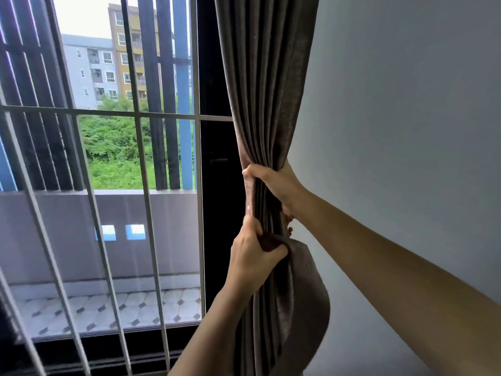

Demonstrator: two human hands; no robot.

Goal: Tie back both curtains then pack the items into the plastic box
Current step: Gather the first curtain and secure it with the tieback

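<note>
Room corner: a grey wall (406, 104) meets a barred window (108, 112); beyond the glass lies a tiled balcony (108, 308). One brown curtain (265, 77) hangs gathered between window and wall. Two hands work on it. The right hand (273, 183) grips the bunched folds from the wall side. The left hand (252, 256), just below, curls round one tieback (311, 294), whose loop hangs beside the curtain's lower part.
</note>
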